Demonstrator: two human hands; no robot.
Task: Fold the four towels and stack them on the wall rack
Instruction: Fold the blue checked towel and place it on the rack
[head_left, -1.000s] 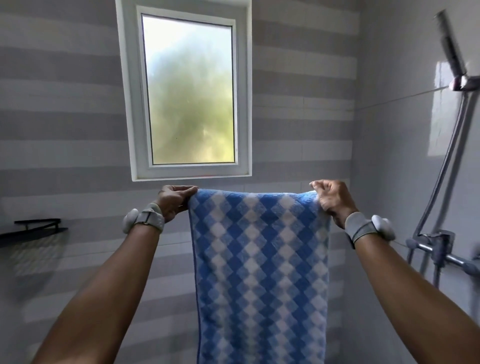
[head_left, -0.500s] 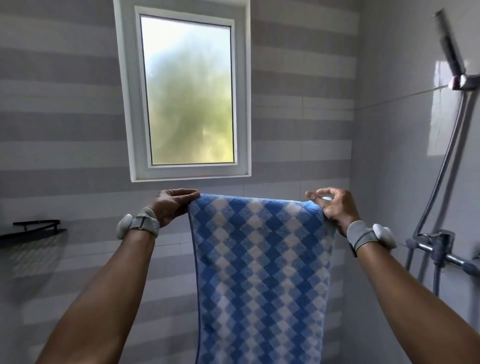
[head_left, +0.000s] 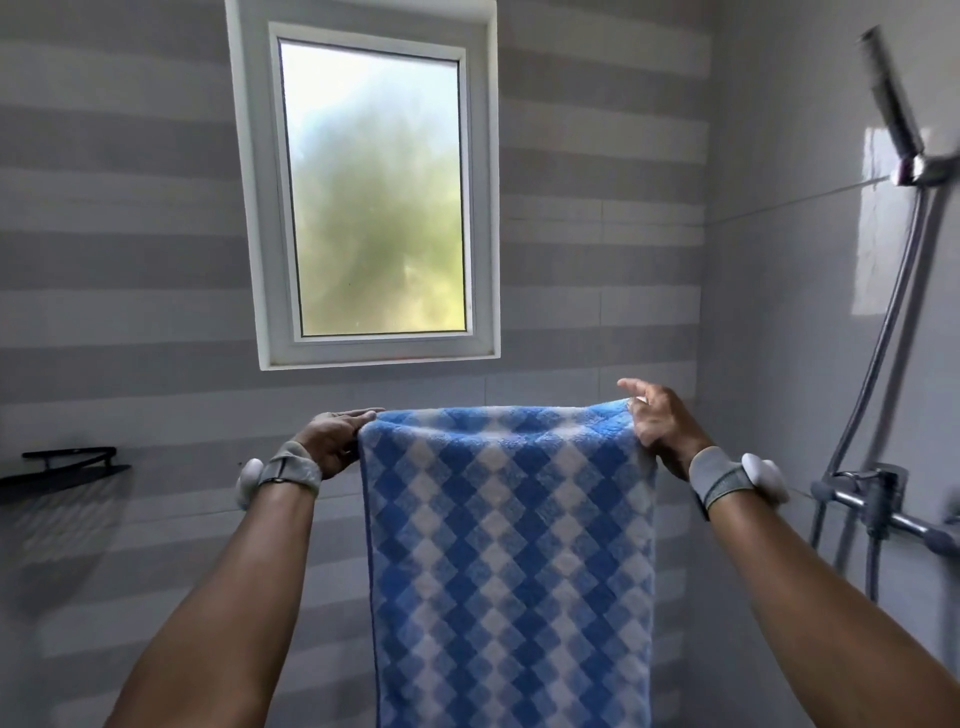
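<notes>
A blue-and-white checked towel hangs straight down in front of me, held up by its top edge below the window. My left hand grips the top left corner with the fingers laid flat along the edge. My right hand pinches the top right corner, its forefinger lifted off the cloth. The towel's lower end runs out of view at the bottom. A black wall rack juts from the striped wall at the far left, with nothing visible on it.
A frosted window sits in the grey-striped wall ahead. On the right wall hang a shower head, its hose and a chrome mixer tap, close to my right forearm.
Both hands have sunk a little with the towel's top edge. The closed fists have loosened: left fingers now lie flat along the edge, right forefinger is raised.
</notes>
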